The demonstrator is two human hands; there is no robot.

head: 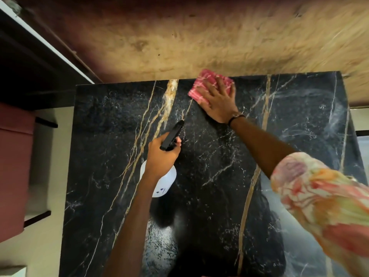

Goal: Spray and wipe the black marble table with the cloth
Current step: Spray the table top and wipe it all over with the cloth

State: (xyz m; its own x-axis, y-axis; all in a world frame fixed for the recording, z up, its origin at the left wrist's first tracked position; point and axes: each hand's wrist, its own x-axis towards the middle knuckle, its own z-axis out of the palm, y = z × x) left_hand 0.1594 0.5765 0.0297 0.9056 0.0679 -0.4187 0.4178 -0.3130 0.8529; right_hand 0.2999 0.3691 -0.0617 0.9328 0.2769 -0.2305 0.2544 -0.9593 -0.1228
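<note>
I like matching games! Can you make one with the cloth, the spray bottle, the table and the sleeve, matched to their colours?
Things:
1. cloth
2. spray bottle
3. table
4. sleeve

Colours:
A. black with gold and white veins
B. white with a black top
C. pink
D. mixed pink, orange and yellowish patches

Pairs: 1-C, 2-B, 3-A, 4-D
</note>
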